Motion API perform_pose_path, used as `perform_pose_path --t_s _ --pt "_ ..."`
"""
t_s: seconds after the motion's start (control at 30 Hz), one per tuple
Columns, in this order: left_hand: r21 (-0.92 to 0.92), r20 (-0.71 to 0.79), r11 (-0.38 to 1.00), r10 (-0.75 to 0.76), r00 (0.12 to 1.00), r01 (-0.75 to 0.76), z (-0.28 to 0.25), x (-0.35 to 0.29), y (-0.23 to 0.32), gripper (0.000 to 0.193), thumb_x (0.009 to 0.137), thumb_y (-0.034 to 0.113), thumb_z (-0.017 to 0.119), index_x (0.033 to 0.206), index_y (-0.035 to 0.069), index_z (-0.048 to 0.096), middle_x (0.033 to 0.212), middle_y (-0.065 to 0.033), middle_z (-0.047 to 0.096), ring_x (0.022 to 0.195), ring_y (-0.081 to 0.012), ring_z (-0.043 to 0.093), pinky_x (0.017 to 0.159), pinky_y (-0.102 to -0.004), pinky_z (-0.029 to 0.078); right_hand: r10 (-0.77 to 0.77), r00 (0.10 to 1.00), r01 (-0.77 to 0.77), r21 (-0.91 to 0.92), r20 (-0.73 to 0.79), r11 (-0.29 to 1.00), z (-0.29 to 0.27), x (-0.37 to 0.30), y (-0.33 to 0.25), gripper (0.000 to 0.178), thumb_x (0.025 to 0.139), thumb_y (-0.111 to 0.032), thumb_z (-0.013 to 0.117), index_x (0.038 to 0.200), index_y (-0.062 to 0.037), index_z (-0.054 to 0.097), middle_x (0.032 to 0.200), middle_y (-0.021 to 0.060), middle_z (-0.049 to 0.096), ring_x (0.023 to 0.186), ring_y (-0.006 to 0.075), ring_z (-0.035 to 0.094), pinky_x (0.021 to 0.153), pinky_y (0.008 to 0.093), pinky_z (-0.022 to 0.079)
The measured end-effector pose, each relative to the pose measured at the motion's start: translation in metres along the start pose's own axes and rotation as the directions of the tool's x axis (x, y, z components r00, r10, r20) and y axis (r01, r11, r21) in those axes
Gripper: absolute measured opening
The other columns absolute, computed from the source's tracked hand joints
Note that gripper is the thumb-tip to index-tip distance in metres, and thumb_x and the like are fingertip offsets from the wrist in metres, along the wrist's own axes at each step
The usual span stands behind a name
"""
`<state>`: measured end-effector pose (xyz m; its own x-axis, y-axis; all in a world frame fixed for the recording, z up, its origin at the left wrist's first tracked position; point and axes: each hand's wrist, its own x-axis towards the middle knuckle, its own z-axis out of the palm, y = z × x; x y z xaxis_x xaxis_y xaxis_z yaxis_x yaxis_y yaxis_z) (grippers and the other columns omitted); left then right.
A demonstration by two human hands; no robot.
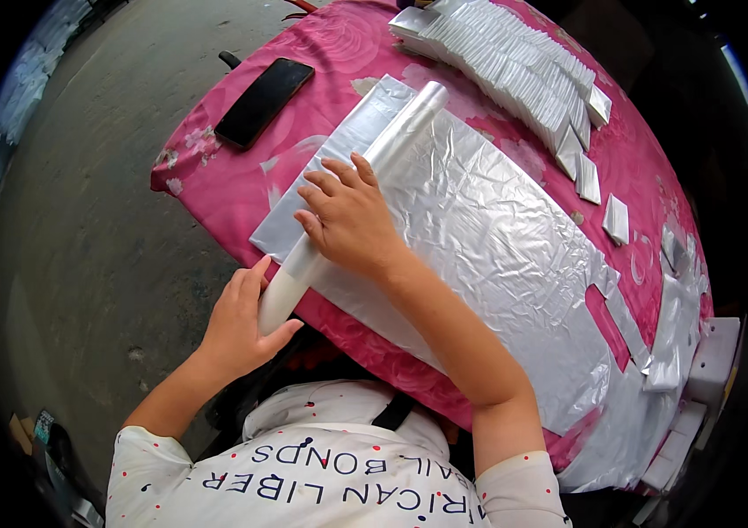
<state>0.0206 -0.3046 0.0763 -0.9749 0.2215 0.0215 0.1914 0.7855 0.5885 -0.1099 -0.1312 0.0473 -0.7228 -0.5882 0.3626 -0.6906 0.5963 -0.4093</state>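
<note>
Hands on a roll of clear film (352, 207) at the near-left edge of a tabletop (242, 180) draped in pink floral cloth. Left hand (240, 321) cupped round the roll's near end at 7 o'clock, fingers curled, thumb hooked under, that end overhanging the edge. Right hand (347, 216) pressed flat on the roll's middle, fingers slightly spread, palm down. Roll lying aslant from 7 o'clock toward 12 o'clock, far end resting on a wide sheet of crinkled silvery plastic (488, 238). Sheet spread flat across the cloth from 11 o'clock toward 4 o'clock, with a cut-out slot showing pink near its right end. Judged from the layout, rolling barely begun: only the sheet's left margin under the roll, nearly the whole sheet left lying open. More clear plastic (669, 334) bunched at 3 o'clock, spilling over the right edge. Long overlapping row of small white packets (515, 75) at 1 o'clock, several loose ones (616, 218) trailing toward 3 o'clock. Dark phone (264, 101) face up at 11 o'clock, well apart from the roll. White boxes (713, 356) just beyond the right edge at 4 o'clock. Grey concrete floor (92, 220) to the left.
</note>
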Motion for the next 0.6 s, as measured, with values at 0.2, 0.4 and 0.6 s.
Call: perform_pose_path --t_s 0.2,0.4,0.6 --pt "-0.322 0.234 0.901 -0.221 0.947 0.29 -0.002 0.001 -0.003 0.092 0.066 0.014 0.074 0.138 -0.004 0.019 0.111 -0.019 0.052 0.099 -0.0256 0.056 0.082 -0.0335 0.045 0.395 0.798 -0.272 0.312 -0.455 0.91 0.028 0.007 -0.021 0.05 0.081 -0.012 0.055 0.127 -0.0018 0.042 0.129 0.0221 0.043 0.128 0.0337 0.031 0.107 0.0445 0.017" --pt "-0.825 0.558 0.119 0.333 0.76 0.553 0.02 -0.009 0.023 0.09 0.071 0.024 0.071 0.141 0.002 0.018 0.111 -0.0146 0.054 0.086 -0.0177 0.058 0.077 -0.0328 0.048 0.758 0.647 -0.043 0.997 0.077 -0.064 -0.035 -0.017 -0.041 0.071 0.081 -0.02 0.066 0.133 0.0044 0.024 0.109 0.0141 0.05 0.086 0.0192 0.056 0.075 0.0319 0.049" --pt "-0.705 0.709 0.179 0.158 0.687 0.686 0.02 0.012 0.081 0.068 0.072 0.032 0.071 0.123 -0.001 0.04 0.1 -0.0113 0.058 0.08 -0.0149 0.058 0.073 -0.0323 0.048 0.817 0.568 -0.05 0.995 0.1 -0.087 -0.086 -0.057 -0.03 0.055 0.08 -0.026 0.068 0.117 0.0026 0.039 0.092 0.0103 0.055 0.078 0.0149 0.058 0.067 0.0293 0.051"
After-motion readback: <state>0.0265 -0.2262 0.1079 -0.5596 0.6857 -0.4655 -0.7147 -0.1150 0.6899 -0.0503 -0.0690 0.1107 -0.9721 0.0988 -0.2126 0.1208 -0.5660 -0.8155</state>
